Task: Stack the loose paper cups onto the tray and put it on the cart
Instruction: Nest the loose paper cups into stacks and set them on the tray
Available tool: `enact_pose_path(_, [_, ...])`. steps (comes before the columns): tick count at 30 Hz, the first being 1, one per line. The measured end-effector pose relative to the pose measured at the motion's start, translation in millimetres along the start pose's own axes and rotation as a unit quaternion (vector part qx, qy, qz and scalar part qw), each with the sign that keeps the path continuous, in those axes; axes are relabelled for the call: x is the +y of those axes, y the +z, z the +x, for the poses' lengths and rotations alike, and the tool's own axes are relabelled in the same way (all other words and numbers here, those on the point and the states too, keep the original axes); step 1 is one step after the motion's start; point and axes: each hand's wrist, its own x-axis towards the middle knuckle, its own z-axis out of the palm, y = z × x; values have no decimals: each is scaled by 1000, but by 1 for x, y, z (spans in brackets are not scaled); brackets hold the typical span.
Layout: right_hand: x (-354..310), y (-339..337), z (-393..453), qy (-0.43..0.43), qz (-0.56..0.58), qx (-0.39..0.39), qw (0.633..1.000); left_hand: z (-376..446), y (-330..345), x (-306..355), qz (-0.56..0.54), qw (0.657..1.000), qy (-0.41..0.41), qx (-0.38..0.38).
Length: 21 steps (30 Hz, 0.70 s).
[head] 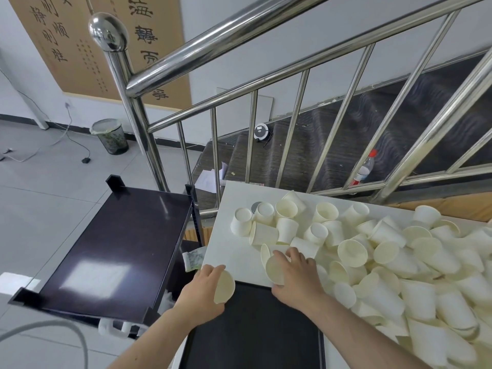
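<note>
Several loose cream paper cups [394,251] lie heaped on a white table [231,251], thickest toward the right. A black tray [255,328] sits at the table's near edge under my forearms. My left hand [205,291] grips one paper cup [225,287] above the tray's far left corner. My right hand [295,275] holds another cup [275,270] on its side at the tray's far edge, beside the heap. The black cart [117,246] stands to the left of the table with its top shelf bare.
A steel stair railing [213,49] runs behind the table, with dark stairs beyond it. A plastic bottle [364,169] stands on a step. A mesh waste bin [110,135] and cables lie on the tiled floor at left. A white hose [53,328] curves at bottom left.
</note>
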Motion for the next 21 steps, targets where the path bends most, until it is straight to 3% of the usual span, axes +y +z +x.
enact_pose_path(3, [-15,-3,-5,-55,87,-28,994,0,0,-1,6,1000,7,-6])
enact_pose_path(7, [-34,8,-8,-102,112,-64,986,0,1,-4,8,1000,15,5])
enact_pose_path(21, [-53,27,-8,-97,105,-99,985,1,6,-10,-15,999,33,22])
